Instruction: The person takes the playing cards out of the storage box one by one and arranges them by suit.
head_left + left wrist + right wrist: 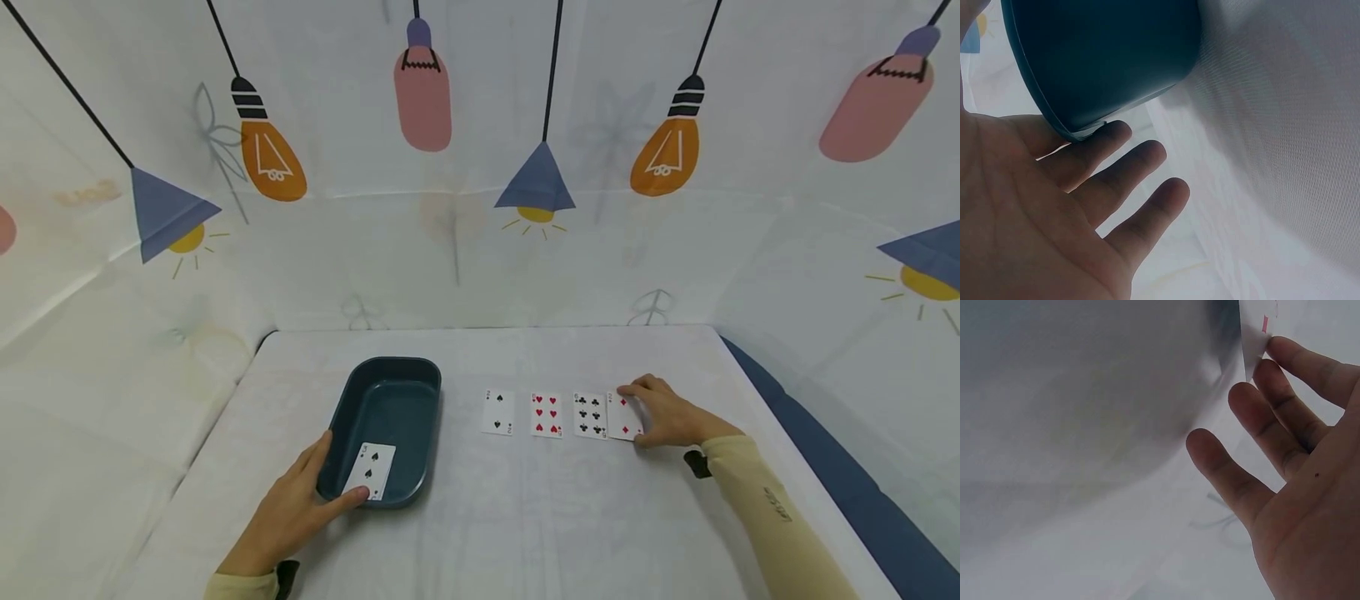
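A dark teal tray stands on the left of the white-covered table, a playing card with spades lying face up at its near end. My left hand holds the tray's near left corner, thumb over the rim by the card, fingers outside below the rim. My right hand pinches a diamonds card by its edges, at the right end of a row. The row's other face-up cards are six of clubs, six of hearts and two of spades.
The white cloth covers the table, whose far edge meets a white curtain printed with lamps and bulbs. Dark blue fabric lies beyond the table's right edge.
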Demonstrator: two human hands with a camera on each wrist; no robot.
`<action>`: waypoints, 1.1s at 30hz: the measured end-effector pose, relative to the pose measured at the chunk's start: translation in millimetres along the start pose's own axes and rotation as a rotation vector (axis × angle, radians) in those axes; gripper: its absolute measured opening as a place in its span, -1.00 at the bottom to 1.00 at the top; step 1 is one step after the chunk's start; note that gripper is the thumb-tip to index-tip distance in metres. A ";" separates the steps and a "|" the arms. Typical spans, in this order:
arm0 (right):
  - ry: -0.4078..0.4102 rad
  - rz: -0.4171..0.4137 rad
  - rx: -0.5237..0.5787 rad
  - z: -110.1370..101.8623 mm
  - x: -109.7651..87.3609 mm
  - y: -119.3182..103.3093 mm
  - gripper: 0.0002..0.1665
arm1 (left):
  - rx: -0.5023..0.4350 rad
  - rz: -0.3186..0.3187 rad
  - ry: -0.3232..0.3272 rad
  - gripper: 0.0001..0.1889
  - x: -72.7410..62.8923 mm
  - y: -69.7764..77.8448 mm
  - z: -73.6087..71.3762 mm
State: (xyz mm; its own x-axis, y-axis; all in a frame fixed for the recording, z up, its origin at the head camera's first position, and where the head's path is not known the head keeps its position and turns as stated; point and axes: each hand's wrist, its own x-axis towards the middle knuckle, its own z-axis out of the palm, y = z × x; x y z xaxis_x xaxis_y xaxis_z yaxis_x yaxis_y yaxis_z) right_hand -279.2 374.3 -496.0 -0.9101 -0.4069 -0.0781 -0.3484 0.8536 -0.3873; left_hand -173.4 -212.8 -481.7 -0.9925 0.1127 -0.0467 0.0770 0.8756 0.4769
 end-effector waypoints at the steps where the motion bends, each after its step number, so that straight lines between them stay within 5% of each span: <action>1: 0.000 0.002 0.003 0.2 -0.8 1.1 -0.07 | 0.001 0.001 0.001 0.20 -0.1 0.2 -0.2; 26: -0.022 0.016 0.010 0.0 -4.9 7.7 -0.05 | -0.004 0.023 0.014 0.22 -0.1 -1.7 0.7; 33: -0.018 0.075 0.014 -0.6 -1.5 4.1 -0.03 | -0.004 0.040 0.020 0.21 -2.0 -3.8 -1.2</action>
State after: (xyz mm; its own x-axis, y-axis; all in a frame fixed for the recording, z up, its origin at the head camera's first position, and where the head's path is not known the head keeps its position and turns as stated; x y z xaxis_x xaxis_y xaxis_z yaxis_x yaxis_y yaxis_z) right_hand -279.4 378.7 -496.9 -0.9295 -0.3475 -0.1236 -0.2759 0.8775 -0.3922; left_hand -171.8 -217.0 -482.4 -0.9904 0.1379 -0.0100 0.1161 0.8685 0.4819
